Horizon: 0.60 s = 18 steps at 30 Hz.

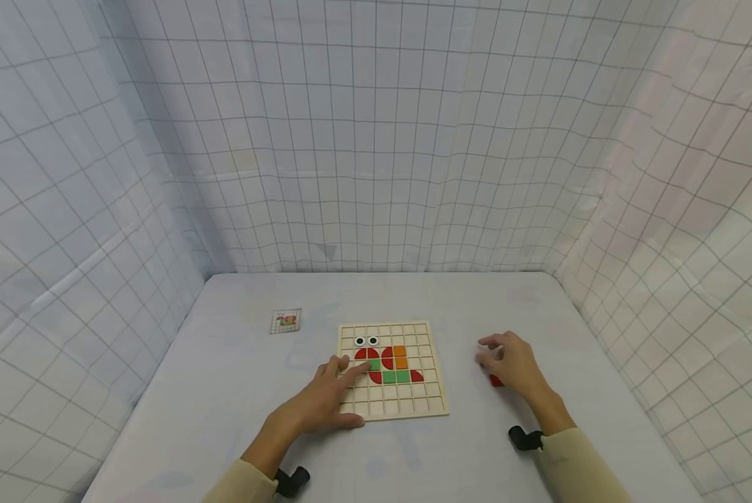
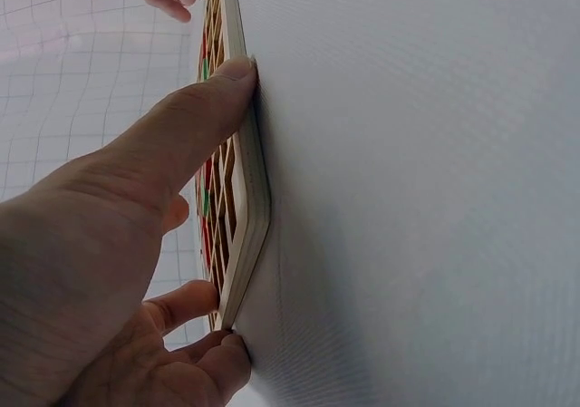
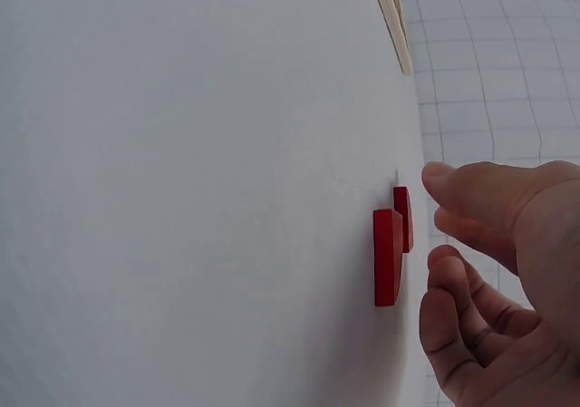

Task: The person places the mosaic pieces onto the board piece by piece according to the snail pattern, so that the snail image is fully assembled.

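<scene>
A wooden grid board (image 1: pixel 438 398) lies on the table, with red, green and orange tiles and two round eye pieces set in its squares. My left hand (image 1: pixel 322 402) holds the board at its near left corner, thumb along the near edge and some fingers curled at the left edge. Its index finger stretches over the board to a green tile (image 1: pixel 375 365). To the right of the board, my right hand (image 1: pixel 515 367) hovers with loosely bent fingers and holds nothing visible. Beneath it are two red tiles (image 3: pixel 388 257), partly hidden in the head view.
A small picture card (image 1: pixel 285 321) with a coloured figure on a grid lies at the back left of the table (image 1: pixel 244 377). Grid-patterned white curtains (image 1: pixel 376 140) enclose the table at the back and both sides.
</scene>
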Each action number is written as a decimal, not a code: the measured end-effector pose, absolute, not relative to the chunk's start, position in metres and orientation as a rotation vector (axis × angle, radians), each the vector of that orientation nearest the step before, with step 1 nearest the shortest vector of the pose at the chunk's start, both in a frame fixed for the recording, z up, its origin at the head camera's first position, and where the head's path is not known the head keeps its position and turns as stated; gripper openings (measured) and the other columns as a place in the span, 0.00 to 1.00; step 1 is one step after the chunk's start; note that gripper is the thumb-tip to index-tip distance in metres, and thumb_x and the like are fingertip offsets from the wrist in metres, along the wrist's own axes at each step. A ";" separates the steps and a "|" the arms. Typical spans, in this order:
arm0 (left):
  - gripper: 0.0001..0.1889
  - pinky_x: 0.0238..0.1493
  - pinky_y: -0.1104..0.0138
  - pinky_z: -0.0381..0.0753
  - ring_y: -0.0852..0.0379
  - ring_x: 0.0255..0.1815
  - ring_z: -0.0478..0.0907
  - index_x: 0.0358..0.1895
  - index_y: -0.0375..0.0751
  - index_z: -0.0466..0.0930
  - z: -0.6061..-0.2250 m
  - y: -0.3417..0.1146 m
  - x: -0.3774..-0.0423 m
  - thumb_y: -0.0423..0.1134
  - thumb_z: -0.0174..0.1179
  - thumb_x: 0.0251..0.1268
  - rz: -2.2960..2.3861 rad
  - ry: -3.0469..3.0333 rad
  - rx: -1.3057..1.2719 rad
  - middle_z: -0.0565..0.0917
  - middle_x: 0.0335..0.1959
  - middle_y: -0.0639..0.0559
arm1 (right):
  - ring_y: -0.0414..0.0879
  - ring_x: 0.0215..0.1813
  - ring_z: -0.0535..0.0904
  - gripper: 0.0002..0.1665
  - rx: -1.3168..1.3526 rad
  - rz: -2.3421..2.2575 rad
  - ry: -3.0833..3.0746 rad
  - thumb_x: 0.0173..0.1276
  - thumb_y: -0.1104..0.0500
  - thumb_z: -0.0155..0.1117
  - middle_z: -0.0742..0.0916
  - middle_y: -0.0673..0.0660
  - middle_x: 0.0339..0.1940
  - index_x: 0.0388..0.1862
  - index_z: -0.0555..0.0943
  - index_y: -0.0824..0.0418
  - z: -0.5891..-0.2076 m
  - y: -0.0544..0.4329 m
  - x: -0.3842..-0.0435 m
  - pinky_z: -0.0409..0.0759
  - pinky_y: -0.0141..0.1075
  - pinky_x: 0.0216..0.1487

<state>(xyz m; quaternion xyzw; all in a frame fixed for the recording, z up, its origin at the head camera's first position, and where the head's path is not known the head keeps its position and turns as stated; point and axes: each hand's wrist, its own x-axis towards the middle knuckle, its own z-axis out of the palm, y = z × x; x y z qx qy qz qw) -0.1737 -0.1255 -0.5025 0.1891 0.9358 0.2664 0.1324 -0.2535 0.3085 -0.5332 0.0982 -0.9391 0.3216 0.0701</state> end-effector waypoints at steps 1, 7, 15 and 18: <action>0.56 0.77 0.33 0.80 0.32 0.81 0.69 0.95 0.56 0.64 -0.502 -0.125 -0.174 0.56 0.87 0.68 0.774 2.717 0.550 0.66 0.85 0.33 | 0.48 0.44 0.86 0.18 0.277 0.980 -2.836 0.76 0.59 0.85 0.90 0.62 0.48 0.60 0.94 0.64 -0.533 0.310 -0.252 0.83 0.37 0.45; 0.58 0.81 0.35 0.78 0.32 0.80 0.69 0.94 0.45 0.64 -0.500 -0.124 -0.173 0.54 0.88 0.66 0.790 2.723 0.544 0.67 0.84 0.32 | 0.56 0.51 0.89 0.24 0.188 1.007 -2.901 0.76 0.53 0.86 0.92 0.65 0.50 0.62 0.93 0.66 -0.534 0.315 -0.249 0.88 0.47 0.52; 0.60 0.82 0.37 0.78 0.32 0.81 0.70 0.94 0.43 0.64 -0.502 -0.123 -0.173 0.55 0.89 0.64 0.775 2.737 0.525 0.67 0.85 0.32 | 0.51 0.48 0.86 0.25 0.168 1.053 -2.928 0.74 0.51 0.88 0.92 0.61 0.47 0.59 0.93 0.65 -0.532 0.316 -0.248 0.84 0.40 0.47; 0.60 0.82 0.37 0.78 0.33 0.81 0.70 0.94 0.42 0.64 -0.502 -0.123 -0.173 0.55 0.89 0.64 0.773 2.738 0.527 0.67 0.85 0.32 | 0.47 0.44 0.83 0.23 0.180 1.073 -2.934 0.72 0.52 0.90 0.92 0.57 0.43 0.57 0.94 0.64 -0.532 0.314 -0.248 0.81 0.35 0.43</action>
